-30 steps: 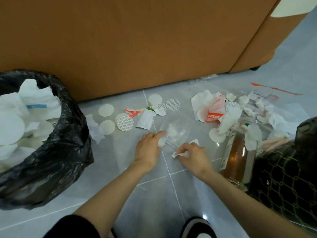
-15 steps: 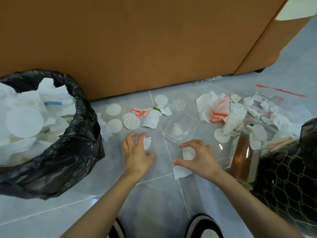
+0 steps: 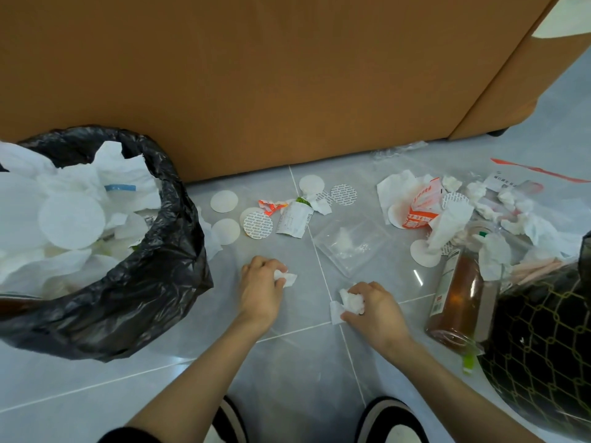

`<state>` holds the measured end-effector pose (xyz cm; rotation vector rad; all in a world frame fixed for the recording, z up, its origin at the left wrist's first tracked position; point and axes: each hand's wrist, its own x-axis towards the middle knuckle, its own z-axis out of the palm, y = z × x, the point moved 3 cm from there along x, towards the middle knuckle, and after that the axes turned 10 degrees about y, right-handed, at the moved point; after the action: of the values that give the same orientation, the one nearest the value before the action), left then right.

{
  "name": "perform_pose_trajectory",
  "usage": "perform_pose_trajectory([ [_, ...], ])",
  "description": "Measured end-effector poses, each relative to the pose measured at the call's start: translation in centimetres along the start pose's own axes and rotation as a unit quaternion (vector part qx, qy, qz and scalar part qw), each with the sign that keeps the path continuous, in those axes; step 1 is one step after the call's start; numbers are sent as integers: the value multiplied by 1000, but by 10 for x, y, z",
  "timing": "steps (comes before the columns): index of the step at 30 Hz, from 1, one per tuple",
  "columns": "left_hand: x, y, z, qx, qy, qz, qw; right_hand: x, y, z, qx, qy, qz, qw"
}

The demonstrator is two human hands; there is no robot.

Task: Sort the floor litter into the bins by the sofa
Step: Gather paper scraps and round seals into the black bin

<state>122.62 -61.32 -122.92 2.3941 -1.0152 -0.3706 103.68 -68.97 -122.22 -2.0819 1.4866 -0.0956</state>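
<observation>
A bin point(image 3: 153, 282) lined with a black bag stood at the left, filled near the rim with white tissue and paper. Just right of it, on the floor point(image 3: 287, 362) near the sofa point(image 3: 287, 75), lay flat paper discs point(image 3: 224, 201) and a torn packet point(image 3: 292, 220). The left hand point(image 3: 260, 284) was curled, its fingers pinching a small tissue scrap point(image 3: 286, 278). Beyond the hands lay a clear plastic bag point(image 3: 348, 243). The right hand point(image 3: 374, 310) was closed round a crumpled tissue wad point(image 3: 351, 302), low over the tiles. Further right, a brown bottle point(image 3: 457, 298) lay beside a patterned bin point(image 3: 543, 346); whether they touched could not be confirmed. A heap of tissues and wrappers point(image 3: 463, 212) lay behind it.

Assessment: the tissue was judged very light, soft and compressible, so a loose fist would suffice, though small pieces might drop. The discs would need an edge lifted. The plastic bag looked slippery and best pinched at a corner. The bottle seemed heaviest and possibly breakable, best grasped round the body.
</observation>
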Motion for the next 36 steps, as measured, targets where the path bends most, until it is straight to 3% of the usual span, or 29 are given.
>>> perform_pose_trajectory([
  [6,-2,5,-14,-97,6,-40,994,-1,-16,-6,105,14,-10,994],
  [14,2,54,-89,-284,148,22,947,6,-95,-59,257,144,-105,950],
  [19,-1,73,-148,-301,232,71,922,7,-154,-72,326,94,-158,927],
  [24,-6,50,-194,-268,300,65,913,-3,-212,-67,367,39,-197,908],
  [31,-23,-16,-248,-182,389,21,903,-17,-283,-40,259,36,-320,911],
  [36,-22,-43,-253,-94,340,16,936,-20,-294,-16,69,105,-341,932],
])
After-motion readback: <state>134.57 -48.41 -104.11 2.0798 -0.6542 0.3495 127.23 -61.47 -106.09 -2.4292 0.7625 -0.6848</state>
